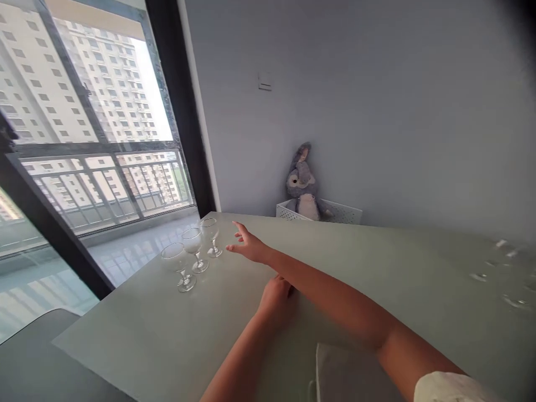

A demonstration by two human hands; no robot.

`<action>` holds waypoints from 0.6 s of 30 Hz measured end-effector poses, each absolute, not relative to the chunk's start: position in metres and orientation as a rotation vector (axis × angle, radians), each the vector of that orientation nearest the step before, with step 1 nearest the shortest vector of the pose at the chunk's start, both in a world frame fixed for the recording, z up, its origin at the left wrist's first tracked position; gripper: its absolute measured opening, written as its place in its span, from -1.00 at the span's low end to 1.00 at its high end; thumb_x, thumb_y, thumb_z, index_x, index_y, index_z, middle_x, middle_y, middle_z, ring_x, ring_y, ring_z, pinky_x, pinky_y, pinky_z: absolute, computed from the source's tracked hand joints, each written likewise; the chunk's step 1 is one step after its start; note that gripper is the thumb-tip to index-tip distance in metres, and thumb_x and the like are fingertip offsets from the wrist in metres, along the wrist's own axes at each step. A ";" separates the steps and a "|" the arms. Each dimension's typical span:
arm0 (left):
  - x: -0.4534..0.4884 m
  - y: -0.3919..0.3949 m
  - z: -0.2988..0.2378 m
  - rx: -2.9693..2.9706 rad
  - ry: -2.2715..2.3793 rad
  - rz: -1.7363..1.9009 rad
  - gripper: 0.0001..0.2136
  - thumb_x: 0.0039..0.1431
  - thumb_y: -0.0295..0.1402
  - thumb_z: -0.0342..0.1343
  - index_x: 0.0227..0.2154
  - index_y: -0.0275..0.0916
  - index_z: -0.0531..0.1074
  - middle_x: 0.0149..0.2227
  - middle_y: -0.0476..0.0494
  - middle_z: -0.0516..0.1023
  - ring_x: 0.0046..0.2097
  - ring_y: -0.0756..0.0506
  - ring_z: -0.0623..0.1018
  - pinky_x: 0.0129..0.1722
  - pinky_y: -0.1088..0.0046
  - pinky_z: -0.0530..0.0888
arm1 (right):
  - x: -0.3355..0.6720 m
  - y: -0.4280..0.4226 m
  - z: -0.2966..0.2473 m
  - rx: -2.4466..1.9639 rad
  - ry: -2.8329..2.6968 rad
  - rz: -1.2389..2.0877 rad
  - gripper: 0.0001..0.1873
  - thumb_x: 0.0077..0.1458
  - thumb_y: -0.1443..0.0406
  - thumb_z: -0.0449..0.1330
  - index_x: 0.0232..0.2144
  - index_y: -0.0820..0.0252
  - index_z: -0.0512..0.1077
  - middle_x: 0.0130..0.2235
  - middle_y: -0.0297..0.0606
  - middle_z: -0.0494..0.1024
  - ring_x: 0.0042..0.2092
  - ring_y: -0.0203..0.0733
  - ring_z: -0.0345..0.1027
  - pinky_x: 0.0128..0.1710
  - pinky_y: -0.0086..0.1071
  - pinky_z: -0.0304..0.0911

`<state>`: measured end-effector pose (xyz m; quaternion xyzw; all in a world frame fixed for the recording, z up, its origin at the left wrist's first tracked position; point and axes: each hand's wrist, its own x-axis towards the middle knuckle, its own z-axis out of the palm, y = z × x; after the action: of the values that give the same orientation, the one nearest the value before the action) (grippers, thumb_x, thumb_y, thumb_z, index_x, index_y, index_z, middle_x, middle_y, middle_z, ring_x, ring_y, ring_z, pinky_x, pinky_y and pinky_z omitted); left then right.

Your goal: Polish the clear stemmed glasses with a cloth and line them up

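My right hand (248,245) reaches across to the left over the table, its fingers apart and nothing in them. Just left of its fingertips stands a clear stemmed glass (214,251). Two more stemmed glasses, the middle one (199,264) and the nearest one (186,282), stand upright in a slanting row with it. My left hand (275,295) rests on the tabletop beneath my right forearm. Its fingers are curled in, partly out of sight, and nothing shows in them.
The pale green table (167,346) has its left edge beyond the glasses. Several blurred clear glasses (519,301) stand at the far right. A grey flat item (352,374) lies at the near edge. Behind the table, a plush toy (307,204) sits in a white basket (345,212).
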<state>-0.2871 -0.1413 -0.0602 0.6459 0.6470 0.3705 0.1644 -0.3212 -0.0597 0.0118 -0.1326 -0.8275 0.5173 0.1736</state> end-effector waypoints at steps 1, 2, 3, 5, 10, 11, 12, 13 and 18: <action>-0.287 -0.141 -0.060 1.839 1.869 1.063 -0.71 0.10 -0.48 -0.19 -0.25 -0.23 0.43 -0.13 -0.27 0.48 -0.08 -0.16 0.42 -0.09 0.30 0.33 | -0.294 -0.059 0.014 -0.364 -2.341 1.448 -0.06 -0.06 0.09 0.29 0.27 0.01 -0.09 0.15 -0.09 0.24 0.14 -0.04 0.17 0.01 -0.22 0.20; -0.287 -0.140 -0.060 1.832 1.894 1.063 -0.73 0.09 -0.47 -0.18 -0.29 -0.24 0.43 -0.18 -0.25 0.50 -0.12 -0.16 0.43 -0.11 0.29 0.34 | -0.265 -0.060 0.016 -0.354 -2.332 1.421 -0.11 -0.02 0.11 0.27 0.26 -0.02 -0.07 0.14 -0.14 0.25 0.14 -0.10 0.16 0.01 -0.25 0.21; -0.287 -0.139 -0.060 1.822 1.916 1.056 -0.75 0.10 -0.45 -0.17 -0.31 -0.25 0.43 -0.23 -0.25 0.50 -0.17 -0.15 0.44 -0.16 0.29 0.35 | -0.233 -0.061 0.019 -0.346 -2.321 1.387 -0.16 0.01 0.14 0.25 0.25 -0.06 -0.05 0.14 -0.19 0.25 0.14 -0.13 0.15 0.02 -0.27 0.21; -0.287 -0.138 -0.058 1.812 1.936 1.028 -0.78 0.11 -0.40 -0.15 -0.36 -0.24 0.41 -0.29 -0.22 0.49 -0.25 -0.14 0.44 -0.22 0.30 0.36 | -0.168 -0.064 0.029 -0.322 -2.300 1.248 -0.25 0.06 0.20 0.20 0.24 -0.10 -0.02 0.13 -0.24 0.26 0.16 -0.16 0.13 0.05 -0.24 0.18; -0.292 -0.137 -0.054 1.820 1.896 0.943 -0.79 0.11 -0.37 -0.14 -0.30 -0.20 0.39 -0.27 -0.12 0.47 -0.24 -0.11 0.45 -0.18 0.35 0.36 | -0.015 -0.047 0.057 -0.678 -2.103 0.543 -0.44 0.12 0.21 0.12 0.17 -0.11 0.12 0.12 -0.25 0.30 0.13 -0.07 0.19 0.08 -0.14 0.16; -0.294 -0.137 -0.054 1.808 1.919 0.908 -0.79 0.10 -0.35 -0.13 -0.29 -0.18 0.39 -0.26 -0.10 0.47 -0.22 -0.11 0.46 -0.16 0.35 0.37 | 0.012 -0.038 0.059 -0.772 -2.003 0.339 -0.47 0.12 0.20 0.11 0.15 -0.07 0.15 0.10 -0.23 0.32 0.12 -0.04 0.20 0.10 -0.12 0.12; -0.296 -0.137 -0.055 1.800 1.935 0.877 -0.79 0.10 -0.34 -0.12 -0.27 -0.17 0.38 -0.25 -0.09 0.47 -0.21 -0.11 0.46 -0.15 0.34 0.37 | 0.038 -0.026 0.059 -0.868 -1.891 0.141 -0.49 0.12 0.19 0.12 0.12 -0.03 0.18 0.09 -0.21 0.33 0.12 -0.02 0.19 0.12 -0.10 0.09; -0.298 -0.136 -0.055 1.795 1.947 0.855 -0.79 0.11 -0.32 -0.12 -0.26 -0.16 0.38 -0.23 -0.08 0.48 -0.19 -0.12 0.47 -0.13 0.34 0.38 | 0.062 -0.014 0.057 -0.966 -1.788 -0.036 -0.48 0.09 0.17 0.14 0.11 0.01 0.20 0.08 -0.18 0.34 0.12 0.01 0.18 0.12 -0.07 0.07; -0.305 -0.135 -0.057 1.760 2.013 0.793 -0.76 0.14 -0.22 -0.12 -0.22 -0.11 0.39 -0.24 -0.05 0.49 -0.17 -0.13 0.49 -0.15 0.36 0.40 | 0.144 0.041 0.031 -1.629 -1.636 0.008 -0.06 -0.13 -0.07 0.24 0.22 0.14 0.03 0.11 -0.03 0.28 0.11 0.14 0.15 -0.08 -0.12 0.22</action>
<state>-0.3047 -0.1346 -0.0571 0.6214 0.7105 0.2800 0.1753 0.1439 0.0405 0.0312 -0.6452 -0.6480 0.0031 0.4048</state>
